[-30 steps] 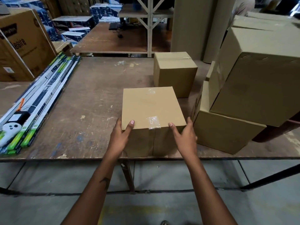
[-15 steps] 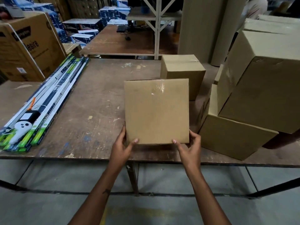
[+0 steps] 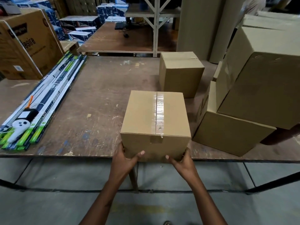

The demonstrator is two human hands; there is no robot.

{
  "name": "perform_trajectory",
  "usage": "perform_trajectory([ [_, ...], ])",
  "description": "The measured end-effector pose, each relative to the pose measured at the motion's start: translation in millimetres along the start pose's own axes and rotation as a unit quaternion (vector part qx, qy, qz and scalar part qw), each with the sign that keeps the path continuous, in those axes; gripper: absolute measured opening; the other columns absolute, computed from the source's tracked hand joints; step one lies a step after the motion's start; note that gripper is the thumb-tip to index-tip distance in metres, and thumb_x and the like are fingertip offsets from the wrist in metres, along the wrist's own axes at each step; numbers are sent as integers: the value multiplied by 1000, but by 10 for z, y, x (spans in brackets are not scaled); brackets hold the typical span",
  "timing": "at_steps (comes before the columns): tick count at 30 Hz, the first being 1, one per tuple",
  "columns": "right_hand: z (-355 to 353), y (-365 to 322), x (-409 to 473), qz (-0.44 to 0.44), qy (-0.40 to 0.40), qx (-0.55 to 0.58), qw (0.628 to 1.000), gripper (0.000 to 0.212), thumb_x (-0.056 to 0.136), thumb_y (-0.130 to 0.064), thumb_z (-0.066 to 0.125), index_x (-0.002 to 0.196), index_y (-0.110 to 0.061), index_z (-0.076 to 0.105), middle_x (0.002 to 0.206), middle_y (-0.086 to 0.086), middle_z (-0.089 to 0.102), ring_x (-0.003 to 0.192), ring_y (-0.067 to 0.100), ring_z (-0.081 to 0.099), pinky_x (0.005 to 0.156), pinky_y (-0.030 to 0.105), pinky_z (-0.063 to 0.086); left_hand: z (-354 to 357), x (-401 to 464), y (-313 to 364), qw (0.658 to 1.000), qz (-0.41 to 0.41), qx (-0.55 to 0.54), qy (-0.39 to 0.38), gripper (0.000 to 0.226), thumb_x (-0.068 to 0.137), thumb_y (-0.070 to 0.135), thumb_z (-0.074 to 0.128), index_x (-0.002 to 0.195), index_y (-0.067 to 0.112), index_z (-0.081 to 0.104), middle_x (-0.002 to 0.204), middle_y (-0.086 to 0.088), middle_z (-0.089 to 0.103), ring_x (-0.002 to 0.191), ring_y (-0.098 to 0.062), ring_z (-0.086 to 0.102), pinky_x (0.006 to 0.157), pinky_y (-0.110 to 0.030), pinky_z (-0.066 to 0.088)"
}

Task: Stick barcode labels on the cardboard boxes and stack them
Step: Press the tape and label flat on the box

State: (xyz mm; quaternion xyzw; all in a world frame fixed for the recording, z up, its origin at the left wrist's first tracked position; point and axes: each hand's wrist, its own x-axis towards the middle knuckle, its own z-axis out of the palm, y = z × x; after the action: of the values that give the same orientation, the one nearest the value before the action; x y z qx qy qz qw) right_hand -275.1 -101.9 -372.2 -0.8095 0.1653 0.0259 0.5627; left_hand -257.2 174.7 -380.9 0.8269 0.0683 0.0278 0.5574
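A small cardboard box point(image 3: 152, 120) sits at the front edge of the wooden table point(image 3: 90, 101), its taped seam facing up. My left hand point(image 3: 125, 158) grips its lower left corner, thumb across the front face. My right hand point(image 3: 181, 159) grips the lower right corner in the same way. No barcode label shows on the faces I can see. A second small box point(image 3: 180, 73) stands behind it. To the right, a large box point(image 3: 263, 85) rests tilted on another box point(image 3: 230, 135).
Long tube-light cartons point(image 3: 47, 96) lie along the table's left side, with a white controller point(image 3: 17, 127) on them. A big printed carton point(image 3: 24, 44) stands at far left. Cardboard rolls point(image 3: 203, 25) and another table point(image 3: 120, 38) are behind. Bare tabletop stretches across the middle.
I tipped the box up onto its edge, turned it over and set it down, so the taped seam now faces up. Both hands slid to the lower front corners.
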Motion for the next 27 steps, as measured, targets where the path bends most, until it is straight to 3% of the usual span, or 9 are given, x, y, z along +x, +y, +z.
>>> perform_trajectory([
  [3,-65,-145,-232,-82,48,48,994,97,92,-72,69,165,-31,20,159,-9,46,142,7,51,115,32,44,-91,-55,350,997,32,-47,46,89,80,86,70,151,36,50,141,14,66,128,-2,64,110,-45,56],
  [6,-126,-524,-353,-141,131,40,980,85,100,-75,42,168,-32,16,165,-7,37,146,8,41,116,36,38,-175,23,787,993,64,-48,89,85,89,85,61,156,36,46,153,9,58,141,-12,56,115,-46,51],
  [8,-181,-796,-281,-155,146,4,977,78,104,-74,36,167,-30,21,167,-2,38,145,11,41,115,38,41,-230,169,1067,992,69,-25,106,84,93,78,62,159,30,44,159,3,54,144,-15,54,112,-37,49],
  [12,-322,-1246,91,-133,126,-100,978,79,107,-57,56,167,-18,24,165,7,47,148,28,49,118,50,46,-276,636,1441,989,66,111,78,98,91,78,64,163,20,35,162,-10,51,145,-29,52,115,-49,47],
  [15,-369,-1486,314,-81,89,-139,983,90,104,-50,66,168,-10,17,159,12,54,142,35,55,111,49,48,-261,872,1551,982,-6,189,14,109,86,78,70,161,8,32,157,-18,54,142,-42,53,108,-49,49],
  [18,-377,-1526,438,-48,78,-176,980,76,100,-52,71,155,-10,40,150,12,61,134,36,60,102,46,52,-243,953,1526,973,-41,226,-8,98,77,80,77,139,8,55,140,-16,67,126,-39,63,87,-41,50],
  [20,-368,-1467,432,-61,100,-175,978,72,96,-54,76,151,-16,50,147,8,65,133,34,62,105,48,52,-243,913,1467,975,-26,221,15,92,74,79,81,132,10,60,133,-14,70,120,-38,66,83,-40,50],
  [23,-364,-1356,287,-91,149,-110,978,78,88,-52,85,154,-27,52,148,0,67,134,28,63,109,50,52,-231,730,1400,980,23,188,59,95,75,69,87,141,11,54,137,-14,69,123,-38,65,93,-43,54],
  [27,-322,-1178,95,-120,182,25,976,94,78,-32,97,158,-34,46,151,-5,64,139,19,59,115,47,51,-178,445,1266,986,84,101,103,108,67,53,98,146,15,36,148,-11,55,134,-31,56,108,-45,53],
])
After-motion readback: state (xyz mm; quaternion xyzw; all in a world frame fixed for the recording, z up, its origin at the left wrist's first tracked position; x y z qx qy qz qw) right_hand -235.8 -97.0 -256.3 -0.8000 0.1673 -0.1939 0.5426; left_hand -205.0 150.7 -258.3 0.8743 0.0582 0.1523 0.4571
